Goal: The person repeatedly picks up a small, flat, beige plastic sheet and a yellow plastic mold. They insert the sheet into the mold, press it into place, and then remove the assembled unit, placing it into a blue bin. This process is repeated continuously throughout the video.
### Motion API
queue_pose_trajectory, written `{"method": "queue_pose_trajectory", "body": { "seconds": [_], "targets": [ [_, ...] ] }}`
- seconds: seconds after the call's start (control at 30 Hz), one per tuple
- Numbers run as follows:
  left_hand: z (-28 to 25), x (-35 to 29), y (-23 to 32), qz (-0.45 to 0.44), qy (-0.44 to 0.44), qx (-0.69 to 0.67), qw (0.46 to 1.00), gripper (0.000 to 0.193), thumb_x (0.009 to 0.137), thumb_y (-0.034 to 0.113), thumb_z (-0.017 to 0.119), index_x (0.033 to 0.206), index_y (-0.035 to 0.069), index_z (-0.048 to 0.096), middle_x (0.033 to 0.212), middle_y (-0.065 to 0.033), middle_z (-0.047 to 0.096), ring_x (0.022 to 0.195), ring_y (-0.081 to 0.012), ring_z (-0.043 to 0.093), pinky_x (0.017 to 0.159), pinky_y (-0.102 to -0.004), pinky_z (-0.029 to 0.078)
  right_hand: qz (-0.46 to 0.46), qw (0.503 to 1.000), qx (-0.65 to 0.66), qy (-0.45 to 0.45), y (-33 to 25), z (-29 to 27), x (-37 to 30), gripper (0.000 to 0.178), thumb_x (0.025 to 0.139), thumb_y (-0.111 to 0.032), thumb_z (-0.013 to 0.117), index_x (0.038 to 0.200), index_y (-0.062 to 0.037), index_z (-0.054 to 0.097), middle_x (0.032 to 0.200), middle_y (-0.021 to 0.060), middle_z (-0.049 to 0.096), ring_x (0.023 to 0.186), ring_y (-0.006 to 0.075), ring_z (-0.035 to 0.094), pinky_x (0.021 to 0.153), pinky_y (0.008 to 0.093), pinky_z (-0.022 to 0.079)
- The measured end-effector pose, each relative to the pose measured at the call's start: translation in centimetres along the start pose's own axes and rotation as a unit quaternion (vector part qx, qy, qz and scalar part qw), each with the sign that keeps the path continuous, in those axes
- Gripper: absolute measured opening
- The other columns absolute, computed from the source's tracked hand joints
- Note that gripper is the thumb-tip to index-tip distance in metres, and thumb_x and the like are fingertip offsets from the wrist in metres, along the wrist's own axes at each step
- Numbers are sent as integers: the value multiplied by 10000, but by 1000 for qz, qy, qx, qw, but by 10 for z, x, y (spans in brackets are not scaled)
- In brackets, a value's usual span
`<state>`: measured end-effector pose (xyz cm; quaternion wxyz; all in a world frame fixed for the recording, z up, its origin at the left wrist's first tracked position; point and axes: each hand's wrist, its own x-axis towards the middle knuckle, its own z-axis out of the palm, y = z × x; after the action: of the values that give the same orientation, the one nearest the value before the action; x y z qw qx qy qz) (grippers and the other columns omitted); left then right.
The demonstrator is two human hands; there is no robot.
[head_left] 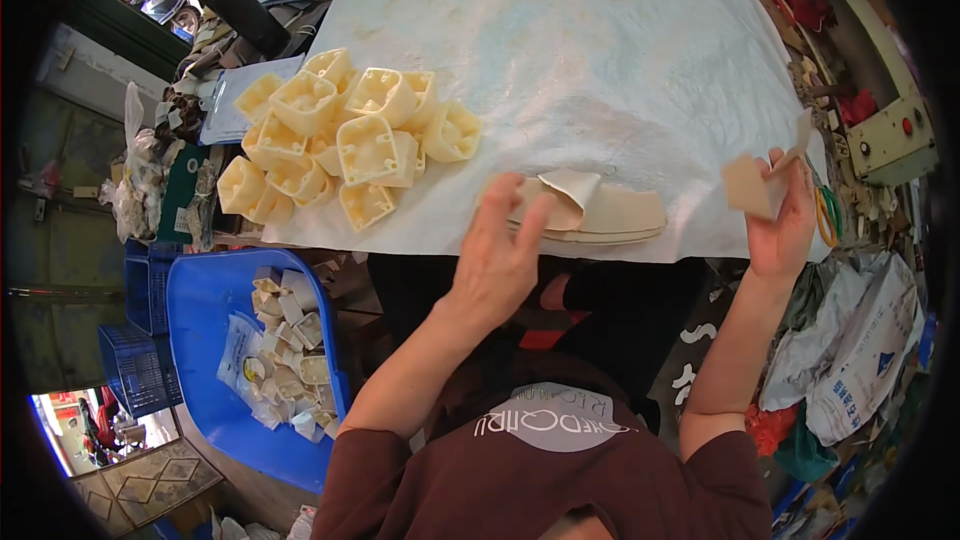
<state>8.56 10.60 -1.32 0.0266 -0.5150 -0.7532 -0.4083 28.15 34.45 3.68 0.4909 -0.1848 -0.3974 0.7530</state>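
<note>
My right hand (785, 220), raised at the right edge of the table, pinches a bent beige strip (748, 188) between thumb and fingers. A stack of flat, curved beige pieces (625, 215) lies at the table's near edge. On top of it, a paler flap (575, 185) curls upward. Over the stack's left end is my left hand (500, 255), thumb and finger apart and slightly blurred; it may be touching the top piece. To its left, several cream hollow plastic cups (368, 148), rounded and square-cornered, sit in a heap.
A white sheet (560, 50) covers the table. Below its left side stands a blue tub (190, 340) holding several beige and cream parts. Blue baskets (140, 370) are beside the tub. Plastic bags (850, 350) crowd the lower right, near a pale machine frame (890, 140).
</note>
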Motion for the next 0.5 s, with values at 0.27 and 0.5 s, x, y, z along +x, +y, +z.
{"method": "queue_pose_trajectory", "body": {
  "seconds": [0.27, 0.5],
  "targets": [
    [-47, 52, -20, 112, -59, 337, 933, 411, 688, -6, 556, 1078, 108, 617, 1192, -131, 485, 1108, -303, 439, 932, -411, 330, -25, 994, -101, -33, -2, 38, -35, 125, 904, -153, 555, 915, -44, 495, 905, 90, 574, 803, 150, 533, 792, 319, 423],
    [-56, 65, -9, 147, -146, 231, 951, 377, 686, -32, 552, 1043, 77, 605, 1107, -117, 533, 1061, -302, 479, 907, -390, 373, 84, 927, -212, -299, 19, 61, -67, 197, 899, -133, 547, 1020, -29, 432, 1107, 112, 519, 918, 141, 532, 748, 281, 465]
  ]
}}
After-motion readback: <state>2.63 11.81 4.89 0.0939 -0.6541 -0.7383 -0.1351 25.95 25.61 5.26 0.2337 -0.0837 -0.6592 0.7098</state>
